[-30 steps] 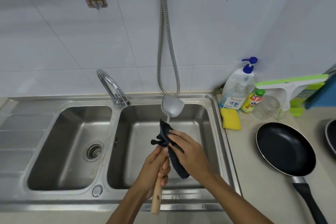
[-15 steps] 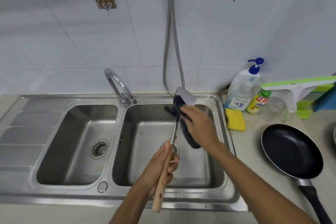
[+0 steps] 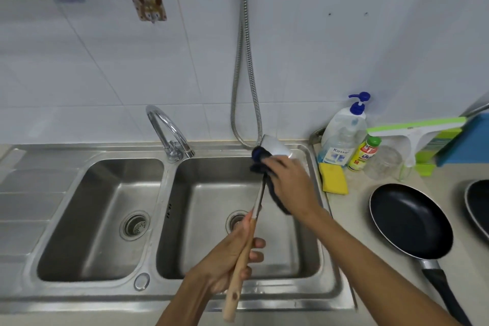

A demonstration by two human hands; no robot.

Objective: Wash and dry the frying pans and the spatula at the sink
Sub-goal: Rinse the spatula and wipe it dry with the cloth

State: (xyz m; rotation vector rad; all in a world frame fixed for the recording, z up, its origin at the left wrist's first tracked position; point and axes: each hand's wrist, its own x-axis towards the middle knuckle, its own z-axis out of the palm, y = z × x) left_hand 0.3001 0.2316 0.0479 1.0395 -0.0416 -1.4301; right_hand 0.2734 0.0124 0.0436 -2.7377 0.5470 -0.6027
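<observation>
The left hand (image 3: pixel 227 254) grips the spatula (image 3: pixel 254 209) by its wooden handle while the right hand (image 3: pixel 288 182) clasps a dark cloth (image 3: pixel 260 160) against its blade.

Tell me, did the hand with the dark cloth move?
Yes. The right hand with the dark blue cloth slid up the wooden-handled metal spatula, away from the person, to the steel sink's back rim.

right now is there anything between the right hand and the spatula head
Yes. A dark cloth sits between the right hand and the head of the spatula, and the hand holds the cloth against the head. The left hand grips the wooden handle directly, with nothing in between.
</observation>
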